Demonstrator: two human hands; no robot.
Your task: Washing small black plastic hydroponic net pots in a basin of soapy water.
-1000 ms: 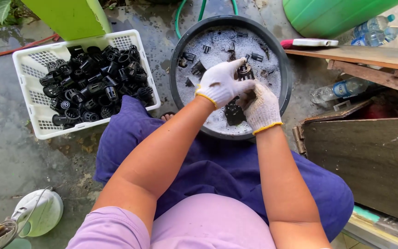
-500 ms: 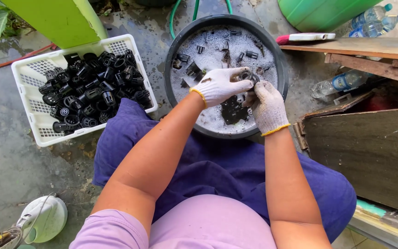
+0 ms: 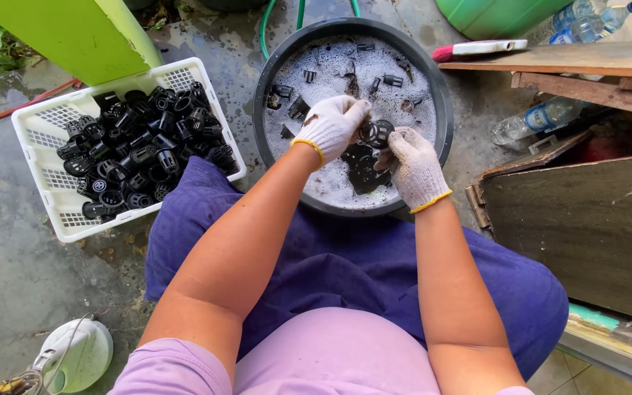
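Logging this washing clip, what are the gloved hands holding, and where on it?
A small black slotted cup, pinched at its sides between left hand and right hand fingertips, above the soapy basin.

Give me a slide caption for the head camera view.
Gloved left hand and right hand hold a black slotted cup over a soapy basin.

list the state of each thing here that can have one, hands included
left hand: gloved, gripping the small black slotted cup
right hand: gloved, gripping the same cup
small black slotted cup: held above the suds
black tub: holds foamy water, more black parts floating
white crate: heaped with black parts
clear bottle: lying on its side, capped
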